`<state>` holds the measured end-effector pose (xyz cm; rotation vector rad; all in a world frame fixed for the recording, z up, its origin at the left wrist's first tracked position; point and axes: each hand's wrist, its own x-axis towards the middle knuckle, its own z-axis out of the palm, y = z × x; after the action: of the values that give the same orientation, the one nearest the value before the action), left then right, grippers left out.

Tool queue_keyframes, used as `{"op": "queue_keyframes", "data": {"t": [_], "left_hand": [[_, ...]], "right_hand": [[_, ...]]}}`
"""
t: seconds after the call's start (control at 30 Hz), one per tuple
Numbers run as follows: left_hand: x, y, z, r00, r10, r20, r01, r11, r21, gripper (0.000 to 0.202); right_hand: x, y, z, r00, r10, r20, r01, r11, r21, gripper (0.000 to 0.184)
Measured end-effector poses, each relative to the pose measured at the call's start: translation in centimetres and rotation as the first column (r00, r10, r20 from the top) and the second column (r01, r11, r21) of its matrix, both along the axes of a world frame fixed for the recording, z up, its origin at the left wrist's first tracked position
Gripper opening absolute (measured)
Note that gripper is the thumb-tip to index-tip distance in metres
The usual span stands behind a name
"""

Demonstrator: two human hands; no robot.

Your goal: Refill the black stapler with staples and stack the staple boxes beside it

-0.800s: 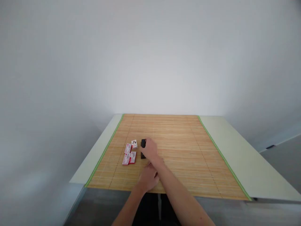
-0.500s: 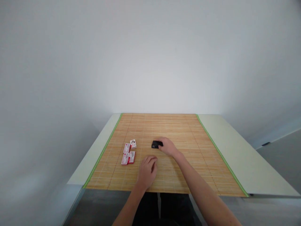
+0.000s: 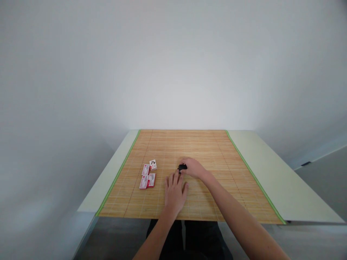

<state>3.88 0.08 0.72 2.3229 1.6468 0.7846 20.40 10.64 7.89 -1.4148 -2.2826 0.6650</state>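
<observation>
My right hand (image 3: 193, 168) is closed around a small black stapler (image 3: 182, 167) just above or on the bamboo mat; the fingers hide its right part. Below it, my left hand (image 3: 175, 191) lies palm down with its fingers spread. The left fingertips reach up to the near left end of the stapler, and whether they touch it I cannot tell. To the left of both hands sit several small red-and-white boxes (image 3: 151, 180) and a mostly white box (image 3: 153, 164), grouped close together.
A bamboo mat (image 3: 206, 144) with green edging covers the middle of the white table (image 3: 273, 173). The table's far side meets a pale wall (image 3: 173, 72). Its near edge runs just in front of my legs (image 3: 202, 234).
My left hand has moved forward and a little right, and its curled fingers have spread out towards the stapler. My right hand still holds the stapler, which now sits slightly further right and turned.
</observation>
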Motion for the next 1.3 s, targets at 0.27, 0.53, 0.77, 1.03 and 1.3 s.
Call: {"op": "queue_keyframes", "data": {"t": [0.27, 0.53, 0.77, 1.03, 1.3], "left_hand": [[0.2, -0.1, 0.9, 0.998, -0.002, 0.058, 0.005, 0.998, -0.058, 0.058], [0.1, 0.1, 0.9, 1.0, 0.01, 0.012, -0.01, 1.0, -0.019, 0.056], [-2.3, 0.3, 0.7, 1.0, -0.004, -0.005, 0.004, 1.0, 0.03, 0.05], [-11.8, 1.3, 2.5, 0.864, 0.483, -0.143, -0.479, 0.875, 0.062, 0.042], [-6.8, 0.1, 2.3, 0.998, -0.04, -0.048, 0.035, 0.993, -0.109, 0.039]], "right_hand": [[7.6, -2.0, 4.2, 0.995, -0.098, -0.036, 0.1, 0.992, 0.075, 0.026], [15.6, -7.0, -3.3, 0.868, -0.419, -0.267, 0.399, 0.908, -0.129, 0.04], [14.6, -9.0, -5.8, 0.707, -0.55, -0.444, 0.504, 0.833, -0.228, 0.065], [12.5, -15.0, -7.0, 0.66, -0.638, -0.397, 0.595, 0.766, -0.242, 0.067], [5.4, -16.8, -6.3, 0.74, -0.542, -0.398, 0.463, 0.84, -0.282, 0.053]]}}
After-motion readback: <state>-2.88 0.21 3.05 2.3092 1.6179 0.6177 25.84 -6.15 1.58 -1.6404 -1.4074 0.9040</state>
